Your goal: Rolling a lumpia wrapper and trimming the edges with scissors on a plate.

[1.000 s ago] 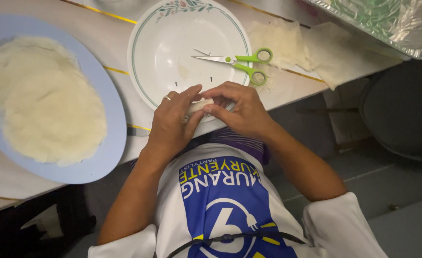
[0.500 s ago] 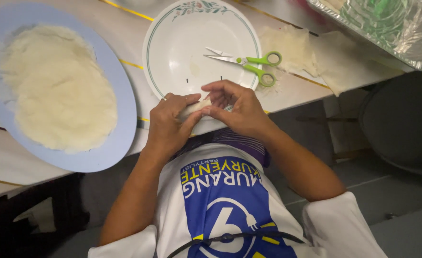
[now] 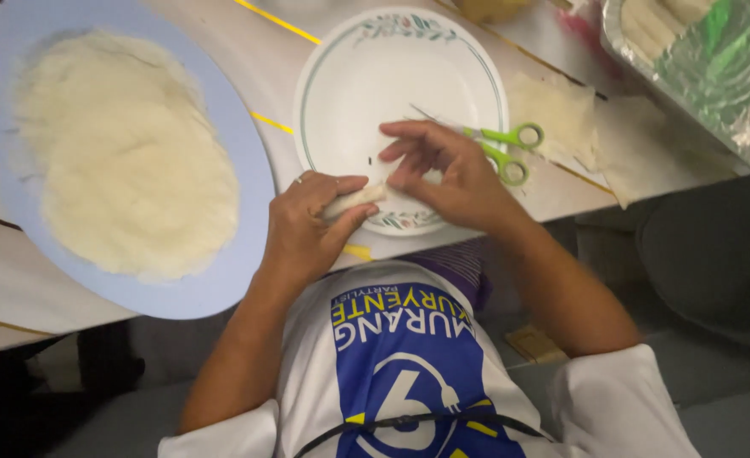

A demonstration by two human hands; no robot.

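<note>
Pale wrapper roll (image 3: 354,201) sits pinched in the left hand (image 3: 307,229), steadied over the white plate's (image 3: 341,93) near rim, while the right hand (image 3: 447,174), fingers loosely spread, touches its end. Green-handled scissors (image 3: 498,148) lie just beyond the right hand.

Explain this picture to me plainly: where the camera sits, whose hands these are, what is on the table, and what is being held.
There is no machine here. The camera is worn on a person's head and looks straight down, so you see their own shirt, arms and hands from above.

The left hand grips a small pale roll at the near rim of a white plate with a floral edge. The right hand touches the roll's other end, its fingers spread over the plate.

Green-handled scissors rest on the plate's right side. To the left, a large blue plate carries a stack of thin pale wrappers. At top right sits a foil tray; its contents are unclear.
</note>
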